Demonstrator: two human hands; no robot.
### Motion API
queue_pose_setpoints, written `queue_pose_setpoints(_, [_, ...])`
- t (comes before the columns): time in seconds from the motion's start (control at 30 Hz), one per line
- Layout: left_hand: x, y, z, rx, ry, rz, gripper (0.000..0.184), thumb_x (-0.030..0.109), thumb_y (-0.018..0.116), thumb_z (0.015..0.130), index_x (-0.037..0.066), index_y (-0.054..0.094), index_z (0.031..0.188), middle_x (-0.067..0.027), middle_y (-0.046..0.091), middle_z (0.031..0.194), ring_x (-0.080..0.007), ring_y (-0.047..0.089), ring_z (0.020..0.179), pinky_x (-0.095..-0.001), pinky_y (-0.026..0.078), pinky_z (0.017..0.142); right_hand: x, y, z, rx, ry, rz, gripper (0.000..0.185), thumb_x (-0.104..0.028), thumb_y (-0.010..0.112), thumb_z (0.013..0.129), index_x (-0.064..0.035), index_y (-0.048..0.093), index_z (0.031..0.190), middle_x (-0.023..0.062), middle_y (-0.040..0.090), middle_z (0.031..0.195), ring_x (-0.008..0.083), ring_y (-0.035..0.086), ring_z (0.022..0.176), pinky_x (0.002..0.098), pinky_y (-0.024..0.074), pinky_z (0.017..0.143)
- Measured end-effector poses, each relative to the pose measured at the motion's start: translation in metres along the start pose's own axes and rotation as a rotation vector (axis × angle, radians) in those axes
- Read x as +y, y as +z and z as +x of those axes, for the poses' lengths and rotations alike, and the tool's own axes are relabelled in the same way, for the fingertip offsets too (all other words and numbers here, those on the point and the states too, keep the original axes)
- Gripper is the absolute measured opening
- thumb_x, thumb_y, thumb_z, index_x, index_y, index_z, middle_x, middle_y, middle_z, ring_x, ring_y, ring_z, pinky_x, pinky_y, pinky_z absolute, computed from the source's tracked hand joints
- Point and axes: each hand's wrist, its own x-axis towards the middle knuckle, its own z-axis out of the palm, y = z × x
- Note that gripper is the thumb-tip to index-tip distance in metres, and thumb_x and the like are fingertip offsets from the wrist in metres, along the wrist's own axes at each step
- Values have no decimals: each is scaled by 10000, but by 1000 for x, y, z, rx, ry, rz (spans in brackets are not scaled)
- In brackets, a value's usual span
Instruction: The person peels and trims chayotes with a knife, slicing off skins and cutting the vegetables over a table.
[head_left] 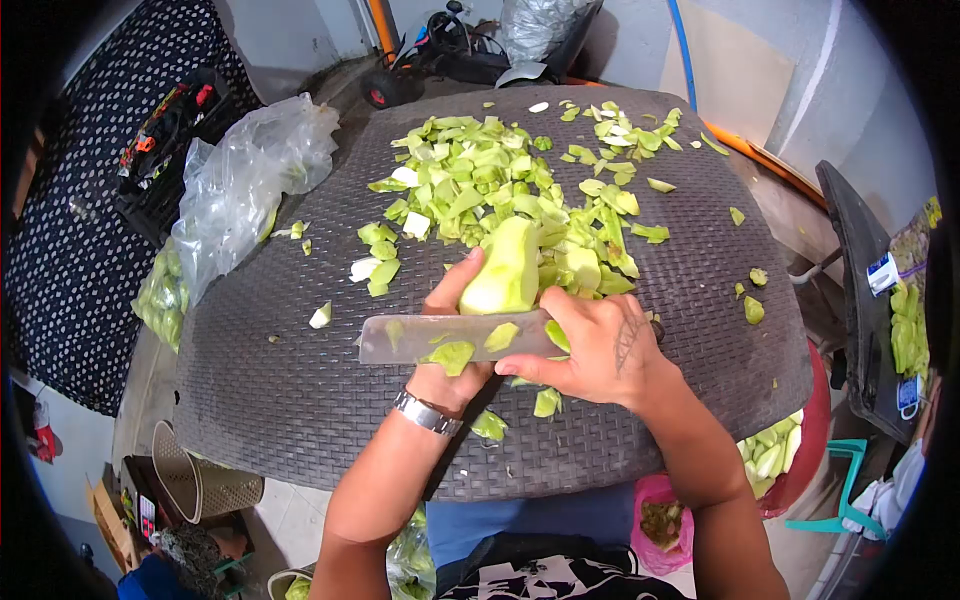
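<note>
A broad rectangular kitchen knife [430,341] lies crosswise before me, with bits of green peel stuck to its blade. My right hand [600,345] is closed around its handle, thumb along the blade. Just beyond the blade stands a pale green, peeled chayote [502,268]. My left hand [452,290] grips it from the left and below; the blade hides part of that hand. Behind the chayote spreads a heap of green peelings [470,170] on the dark woven table [290,400]. A few scraps lie under my wrists.
A clear plastic bag [235,190] with green vegetables hangs over the left edge. More peelings [635,130] lie at the back right. Below the right edge are a red tub [818,390] of pale cut pieces and a pink bag [648,555]. A dark chair [850,230] stands right.
</note>
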Motion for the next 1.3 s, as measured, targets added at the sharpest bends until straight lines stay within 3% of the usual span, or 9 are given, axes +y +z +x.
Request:
queue_pose_setpoints(0.5, [4, -8, 5, 189, 208, 162, 466, 359, 652, 1007, 16, 647, 1321, -119, 737, 1215, -240, 722, 1068, -404, 590, 932, 9, -3, 4, -37, 117, -9, 704, -747, 747, 797, -48, 667, 832, 166, 686, 647, 394, 736, 665, 511, 591, 705])
queue_pose_setpoints(0.6, [2, -10, 8, 182, 190, 99, 421, 341, 671, 996, 38, 663, 1288, -113, 737, 1196, -236, 723, 1039, -427, 605, 876, 11, -8, 4, 24, 81, -52, 619, -639, 830, 785, -53, 651, 873, 148, 695, 681, 375, 727, 658, 473, 578, 649])
queue_pose_setpoints(0.7, [5, -16, 10, 261, 206, 136, 386, 340, 612, 1023, 63, 651, 1288, -116, 726, 1199, -258, 720, 1016, -457, 607, 821, 26, -14, 6, -23, 181, -77, 587, -607, 830, 808, -49, 659, 878, 164, 678, 660, 382, 722, 644, 465, 570, 620])
queue_pose_setpoints(0.73, [6, -7, 3, 242, 210, 118, 378, 352, 526, 1058, 79, 627, 1299, -122, 713, 1209, -291, 715, 1008, -471, 601, 781, 29, -18, 9, -39, 275, -74, 658, -687, 756, 839, -35, 688, 888, 180, 688, 654, 410, 724, 663, 498, 587, 688])
queue_pose_setpoints(0.83, [3, -4, 4, 202, 138, 204, 405, 363, 452, 1078, 77, 603, 1324, -129, 705, 1230, -313, 712, 1018, -467, 595, 772, 38, -25, 10, 8, 258, 5, 620, -638, 727, 899, -20, 670, 873, 195, 665, 622, 397, 694, 596, 493, 567, 628])
queue_pose_setpoints(0.93, [-1, 0, 7, 174, 95, 164, 437, 406, 525, 1071, 73, 610, 1341, -130, 707, 1231, -314, 713, 1028, -457, 593, 782, 39, -14, 12, 2, 417, 266, 615, -598, 701, 941, 9, 650, 857, 214, 637, 595, 381, 643, 525, 492, 538, 578])
queue_pose_setpoints(1.03, [1, -3, 6, 154, 77, 148, 470, 434, 571, 1060, 75, 610, 1360, -129, 707, 1237, -307, 712, 1041, -456, 590, 805, 52, -23, 15, -355, 928, 915, 491, -444, 700, 1001, 27, 623, 884, 184, 548, 578, 206, 598, 493, 449, 481, 533])
queue_pose_setpoints(1.2, [-5, -5, 3, 187, 88, 101, 445, 393, 531, 1073, 80, 587, 1383, -122, 684, 1294, -293, 689, 1119, -468, 579, 916, 23, -7, 8, 41, 290, 173, 632, -629, 736, 897, -3, 660, 868, 184, 671, 646, 380, 725, 634, 487, 569, 613])
queue_pose_setpoints(1.3, [-15, -6, 4, 231, 187, 0, 419, 296, 590, 1058, 62, 552, 1403, -107, 669, 1318, -251, 689, 1130, -447, 580, 950, 17, -2, 7, 13, 229, 109, 644, -649, 762, 860, -12, 665, 886, 176, 681, 658, 389, 731, 660, 496, 582, 642])
